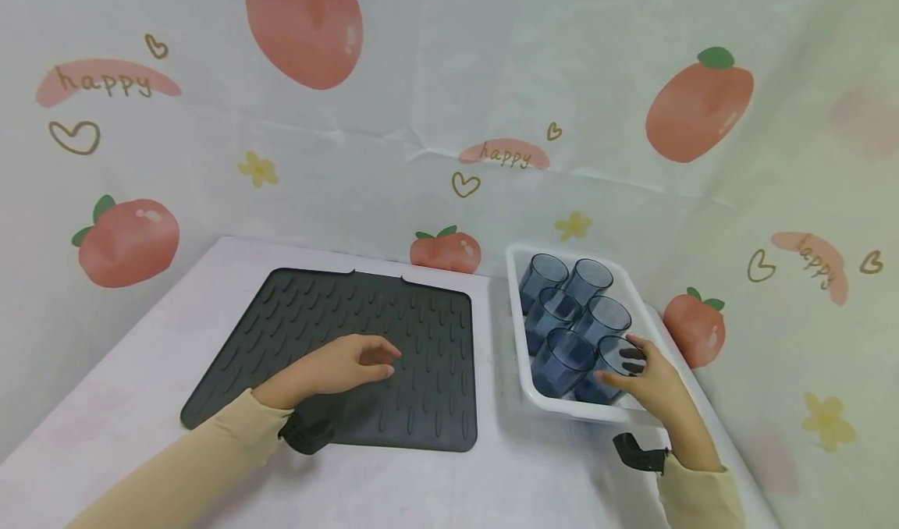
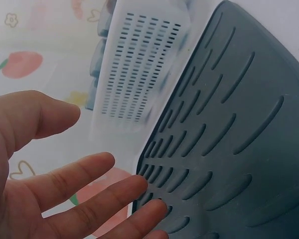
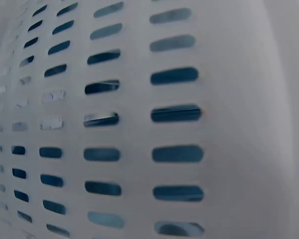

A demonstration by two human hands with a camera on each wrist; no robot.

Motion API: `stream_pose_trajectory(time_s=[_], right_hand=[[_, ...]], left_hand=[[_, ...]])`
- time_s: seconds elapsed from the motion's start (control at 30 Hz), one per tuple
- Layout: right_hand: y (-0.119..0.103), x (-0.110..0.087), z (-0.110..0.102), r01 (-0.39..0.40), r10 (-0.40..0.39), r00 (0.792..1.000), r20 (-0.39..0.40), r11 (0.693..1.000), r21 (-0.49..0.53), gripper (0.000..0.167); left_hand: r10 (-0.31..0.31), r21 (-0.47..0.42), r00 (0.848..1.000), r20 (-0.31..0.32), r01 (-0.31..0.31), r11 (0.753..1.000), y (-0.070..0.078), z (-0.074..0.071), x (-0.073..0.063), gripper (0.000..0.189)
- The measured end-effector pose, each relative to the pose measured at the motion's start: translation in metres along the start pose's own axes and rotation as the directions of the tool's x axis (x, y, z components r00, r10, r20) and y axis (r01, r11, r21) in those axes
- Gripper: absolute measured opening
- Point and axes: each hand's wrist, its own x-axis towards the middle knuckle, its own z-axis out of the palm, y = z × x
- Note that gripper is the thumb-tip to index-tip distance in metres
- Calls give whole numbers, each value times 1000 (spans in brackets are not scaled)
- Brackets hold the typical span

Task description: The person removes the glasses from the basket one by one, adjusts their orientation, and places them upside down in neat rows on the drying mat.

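Observation:
Several blue-tinted glasses (image 1: 555, 361) stand mouth up in a white plastic basket (image 1: 520, 357) on the right side of the table. At the basket's near right corner, my right hand (image 1: 656, 385) grips the nearest right glass (image 1: 597, 388), thumb on one side and fingers at its rim. The right wrist view shows only the slotted basket wall (image 3: 134, 137), with the hand out of sight. My left hand (image 1: 347, 365) hovers over a dark grey ridged drying mat (image 1: 435, 318), holding nothing. In the left wrist view its fingers (image 2: 89, 209) are spread loosely.
A white cloth (image 1: 393, 162) printed with fruit and hearts hangs behind and right of the table. The basket's right rim (image 1: 653, 318) runs close to that cloth. A strip of white tabletop (image 1: 495, 357) lies between mat and basket.

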Motion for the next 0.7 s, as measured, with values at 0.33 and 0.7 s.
stream_pose_trajectory(time_s=[0.33,0.7], right_hand=[[-7,-4,-1,-26,25,999,-21,999,-31,106],[-15,-6,-14,-18,19,997,-71,1000,19,102]], left_hand=[[-8,15,1000,-9,8,1000,-2,-3,1,36],[-22,7,1000,-10,22,1000,0,-3,0,37]])
